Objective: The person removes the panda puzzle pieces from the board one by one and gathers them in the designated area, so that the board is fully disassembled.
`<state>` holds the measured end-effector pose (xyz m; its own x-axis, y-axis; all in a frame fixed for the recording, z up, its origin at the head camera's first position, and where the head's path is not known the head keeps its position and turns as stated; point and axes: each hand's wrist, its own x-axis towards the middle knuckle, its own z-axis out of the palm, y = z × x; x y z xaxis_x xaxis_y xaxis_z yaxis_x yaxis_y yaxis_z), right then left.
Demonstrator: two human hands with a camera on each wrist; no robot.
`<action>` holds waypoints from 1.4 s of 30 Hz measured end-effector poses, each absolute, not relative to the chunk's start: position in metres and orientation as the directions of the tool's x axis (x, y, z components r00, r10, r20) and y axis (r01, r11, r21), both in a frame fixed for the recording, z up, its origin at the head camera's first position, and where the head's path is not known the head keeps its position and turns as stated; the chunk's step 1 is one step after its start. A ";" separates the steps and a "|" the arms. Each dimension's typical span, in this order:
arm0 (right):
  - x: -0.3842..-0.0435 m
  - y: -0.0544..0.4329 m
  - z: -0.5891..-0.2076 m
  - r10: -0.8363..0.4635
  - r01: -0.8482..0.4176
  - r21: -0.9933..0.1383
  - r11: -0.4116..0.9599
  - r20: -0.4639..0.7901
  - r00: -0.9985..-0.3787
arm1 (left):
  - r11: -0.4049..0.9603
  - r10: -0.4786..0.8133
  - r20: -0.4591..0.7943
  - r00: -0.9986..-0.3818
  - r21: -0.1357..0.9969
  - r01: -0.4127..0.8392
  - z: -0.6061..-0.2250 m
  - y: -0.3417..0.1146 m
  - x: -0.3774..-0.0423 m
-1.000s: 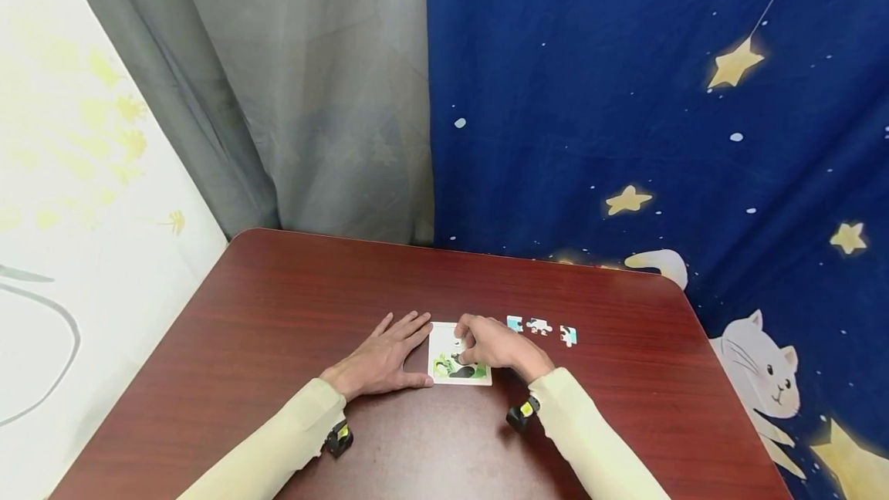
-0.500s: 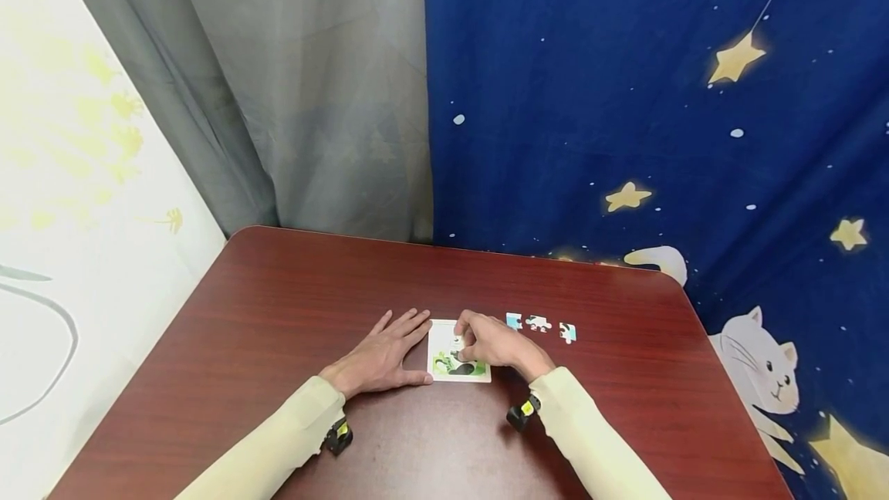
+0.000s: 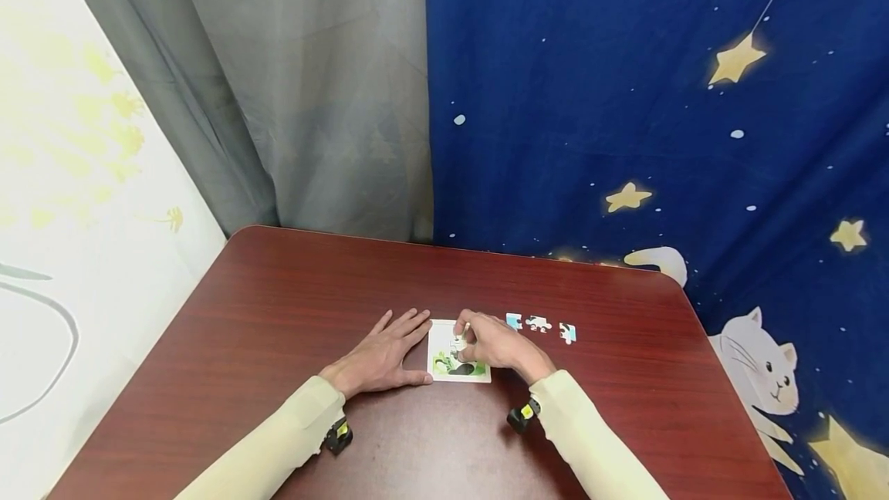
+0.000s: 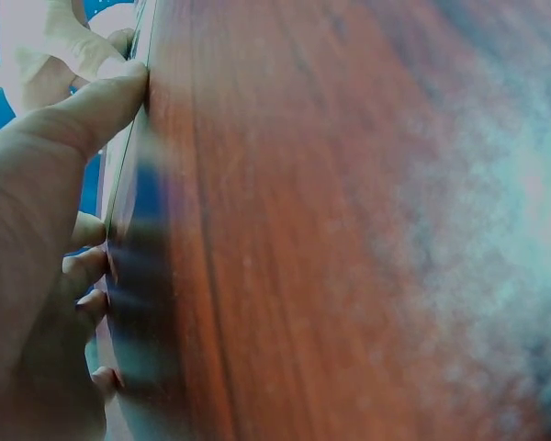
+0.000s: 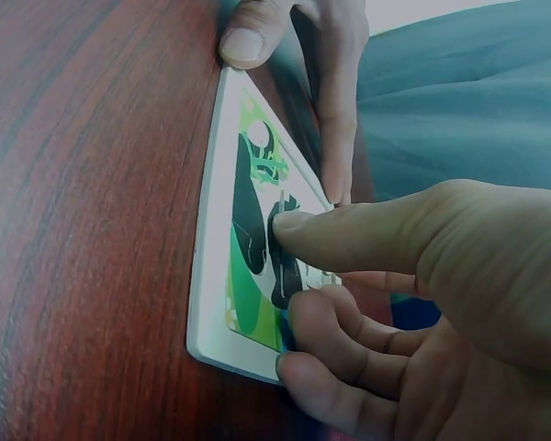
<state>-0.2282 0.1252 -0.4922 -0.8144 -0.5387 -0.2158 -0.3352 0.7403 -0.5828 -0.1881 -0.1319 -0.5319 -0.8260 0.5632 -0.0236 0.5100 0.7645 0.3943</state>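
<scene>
1. Puzzle tray (image 3: 458,379): a shallow, square, white-rimmed board, lying flat on the table (image 3: 454,438) between the two hands. Its panda picture (image 5: 248,308) is partly filled; pale ground shows toward the far side.

2. Left hand (image 3: 378,357): fingers spread, palm down on the table, with the thumb and index fingertip at the tray's left edge, apparently bracing it.

3. Right hand (image 3: 496,344): fingers curled above the tray; the thumb (image 5: 296,224) presses on a black part of the picture. Whether thumb and fingers pinch a separate piece cannot be told, the fingertips being partly hidden.

4. Likely faults: sideways pressure from the right thumb could lift a piece at its seam or jam a tab askew. Should the left hand's bracing slacken, the smooth tray could slide. The right hand's knuckles lie close to the blue-and-white piece (image 3: 512,321), so a careless sweep could scatter it along with the middle piece (image 3: 538,322) and the outer piece (image 3: 567,330).

5. Materials and forms: the loose pieces are thin and flat, probably card or board, with knobs and notches. The table is reddish-brown, wood-grained and glossy enough to reflect light; the sleeves (image 3: 590,438) are soft, pale yellow cloth.
</scene>
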 end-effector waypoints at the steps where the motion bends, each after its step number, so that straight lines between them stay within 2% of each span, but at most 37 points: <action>1: -0.228 0.125 -0.492 -0.538 -0.338 -0.579 0.742 -0.214 -0.815 | 0.765 0.563 -0.025 -0.826 0.394 0.510 -0.532 -0.132 -0.188; 8: -0.228 0.127 -0.494 -0.523 -0.342 -0.552 0.760 -0.208 -0.826 | 0.761 0.565 -0.021 -0.825 0.399 0.511 -0.532 -0.132 -0.188; 17: -0.228 0.127 -0.491 -0.564 -0.377 -0.572 0.728 -0.189 -0.804 | 0.754 0.566 -0.006 -0.824 0.407 0.515 -0.532 -0.132 -0.188; 25: -0.227 0.125 -0.489 -0.558 -0.382 -0.562 0.734 -0.179 -0.810 | 0.755 0.565 -0.004 -0.825 0.405 0.516 -0.531 -0.132 -0.187; 42: -0.226 0.130 -0.496 -0.540 -0.300 -0.692 0.656 -0.154 -0.828 | 0.752 0.570 0.003 -0.822 0.402 0.523 -0.531 -0.132 -0.187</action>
